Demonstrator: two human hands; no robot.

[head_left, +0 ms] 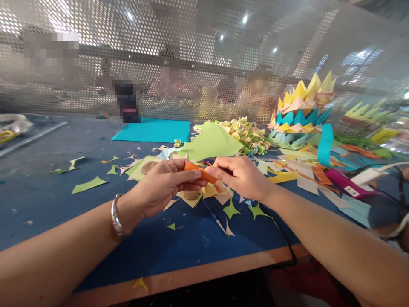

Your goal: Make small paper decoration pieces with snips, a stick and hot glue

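Observation:
An orange paper piece [208, 176] is pinched between both hands above the middle of the table. My left hand [171, 181] grips its left part with thumb and fingers. On its right side, my right hand [238, 177] has thumb and fingertips closed on the same paper. Below the hands lie pale yellow paper pieces and a round brown disc [191, 195]. A blue thin-tipped tool [214, 216] rests on the table under them. A light green sheet [212, 140] lies just behind the hands.
A turquoise sheet [153, 130] lies behind. Curled paper pieces [247, 134] form a pile beside stacked zigzag paper crowns [300, 108]. Scraps are scattered around. At right are paper strips, a magenta power strip [353, 186] and cables. A perforated metal screen [191, 55] stands behind.

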